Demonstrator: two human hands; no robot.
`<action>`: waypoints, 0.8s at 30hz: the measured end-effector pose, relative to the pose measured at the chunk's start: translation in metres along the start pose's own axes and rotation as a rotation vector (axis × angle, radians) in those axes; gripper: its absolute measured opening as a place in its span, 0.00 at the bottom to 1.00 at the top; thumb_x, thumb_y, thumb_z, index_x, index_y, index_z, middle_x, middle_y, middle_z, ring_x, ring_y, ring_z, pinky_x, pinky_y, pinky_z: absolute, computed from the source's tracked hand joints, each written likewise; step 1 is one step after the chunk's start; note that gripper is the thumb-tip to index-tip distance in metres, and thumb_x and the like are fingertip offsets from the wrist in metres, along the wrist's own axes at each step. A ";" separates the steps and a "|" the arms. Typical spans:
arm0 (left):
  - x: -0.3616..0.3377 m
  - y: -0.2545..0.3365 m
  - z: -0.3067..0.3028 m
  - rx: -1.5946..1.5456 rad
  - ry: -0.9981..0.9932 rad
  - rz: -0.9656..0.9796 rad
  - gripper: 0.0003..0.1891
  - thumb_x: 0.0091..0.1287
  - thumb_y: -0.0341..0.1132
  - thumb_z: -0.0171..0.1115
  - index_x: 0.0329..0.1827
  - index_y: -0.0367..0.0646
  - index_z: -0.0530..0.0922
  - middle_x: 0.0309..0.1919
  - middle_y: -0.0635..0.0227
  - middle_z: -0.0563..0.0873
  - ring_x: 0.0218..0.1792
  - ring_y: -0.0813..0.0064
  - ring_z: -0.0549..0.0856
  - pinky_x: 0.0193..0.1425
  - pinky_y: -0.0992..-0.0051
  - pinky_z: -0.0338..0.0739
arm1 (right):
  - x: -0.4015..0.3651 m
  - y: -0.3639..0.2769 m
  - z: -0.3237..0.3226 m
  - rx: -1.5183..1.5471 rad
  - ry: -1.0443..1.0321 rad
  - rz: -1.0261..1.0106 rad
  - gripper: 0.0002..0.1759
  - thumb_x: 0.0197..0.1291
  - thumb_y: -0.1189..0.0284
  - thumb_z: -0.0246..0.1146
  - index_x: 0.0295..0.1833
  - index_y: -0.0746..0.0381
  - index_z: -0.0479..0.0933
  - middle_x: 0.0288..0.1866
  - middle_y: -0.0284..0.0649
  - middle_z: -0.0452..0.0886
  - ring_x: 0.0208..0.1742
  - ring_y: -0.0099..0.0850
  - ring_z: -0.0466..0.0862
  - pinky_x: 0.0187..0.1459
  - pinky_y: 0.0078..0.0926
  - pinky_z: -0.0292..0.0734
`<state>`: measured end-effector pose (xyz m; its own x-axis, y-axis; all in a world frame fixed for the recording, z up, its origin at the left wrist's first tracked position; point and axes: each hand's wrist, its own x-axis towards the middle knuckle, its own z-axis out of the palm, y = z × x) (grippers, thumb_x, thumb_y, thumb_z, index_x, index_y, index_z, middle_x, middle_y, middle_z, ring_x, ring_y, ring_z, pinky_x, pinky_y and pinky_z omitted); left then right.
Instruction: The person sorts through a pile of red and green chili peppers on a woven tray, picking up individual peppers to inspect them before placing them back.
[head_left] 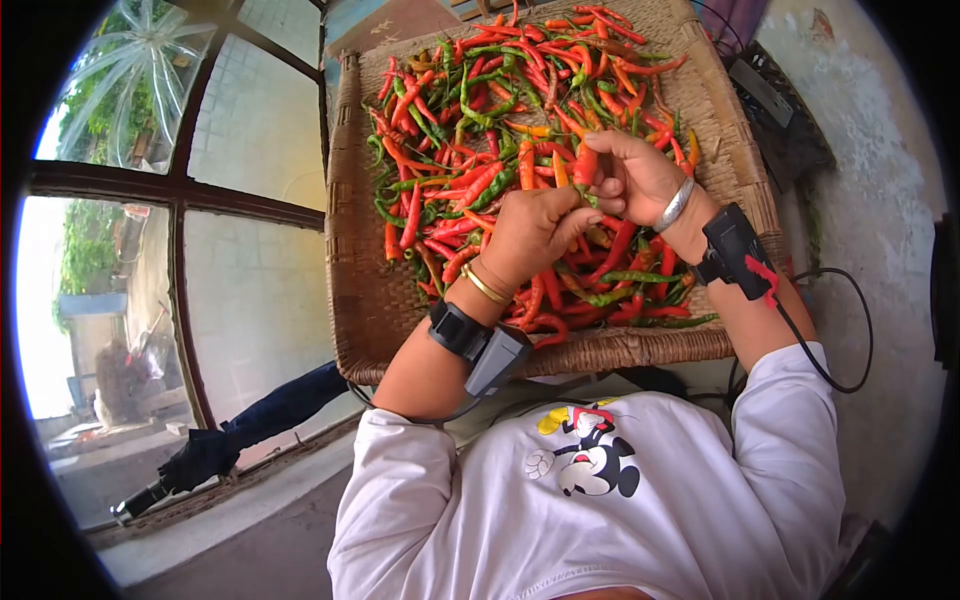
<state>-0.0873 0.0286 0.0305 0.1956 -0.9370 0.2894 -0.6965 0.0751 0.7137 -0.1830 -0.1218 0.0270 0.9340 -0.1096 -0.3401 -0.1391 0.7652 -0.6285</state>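
A red chili pepper (586, 166) is held in my right hand (640, 178), its green stem end pointing down toward my left hand. My left hand (530, 235) is closed in a pinch at that stem end, thumb and fingers together. Both hands are over a heap of red, green and orange chili peppers (480, 185). The heap lies in a large woven wicker basket (640, 350) with a raised rim. My left wrist has a gold bracelet, my right a silver bangle.
A dark-framed window (180, 190) stands on the left, with a folded dark umbrella (265, 420) along its sill. At right, a black object (780, 110) sits by the pale wall (870, 130). Black devices (738, 252) are strapped to both forearms, with a cable looping off the right one.
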 end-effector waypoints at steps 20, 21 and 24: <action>0.000 0.014 0.039 0.420 -0.281 -0.084 0.12 0.51 0.42 0.62 0.25 0.41 0.75 0.21 0.62 0.80 0.24 0.61 0.80 0.27 0.65 0.74 | 0.001 -0.032 -0.026 -1.175 0.220 -0.247 0.14 0.54 0.67 0.60 0.39 0.68 0.76 0.24 0.35 0.77 0.21 0.19 0.75 0.24 0.17 0.70; 0.000 0.015 0.038 0.409 -0.259 -0.147 0.11 0.51 0.40 0.61 0.25 0.41 0.75 0.20 0.61 0.80 0.23 0.60 0.80 0.27 0.66 0.74 | 0.001 -0.034 -0.030 -1.184 0.210 -0.280 0.14 0.54 0.67 0.60 0.38 0.68 0.77 0.24 0.34 0.77 0.22 0.19 0.74 0.25 0.18 0.70; 0.000 0.009 0.031 0.159 -0.110 -0.176 0.09 0.53 0.36 0.59 0.25 0.38 0.76 0.18 0.63 0.81 0.19 0.67 0.80 0.25 0.71 0.74 | -0.002 -0.039 -0.033 -1.229 0.155 -0.429 0.16 0.54 0.64 0.61 0.36 0.68 0.78 0.24 0.33 0.77 0.25 0.19 0.74 0.28 0.19 0.70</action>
<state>-0.1147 0.0190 0.0173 0.2534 -0.9630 0.0921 -0.7594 -0.1390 0.6355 -0.1904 -0.1726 0.0289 0.9427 -0.3330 0.0208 -0.1263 -0.4138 -0.9015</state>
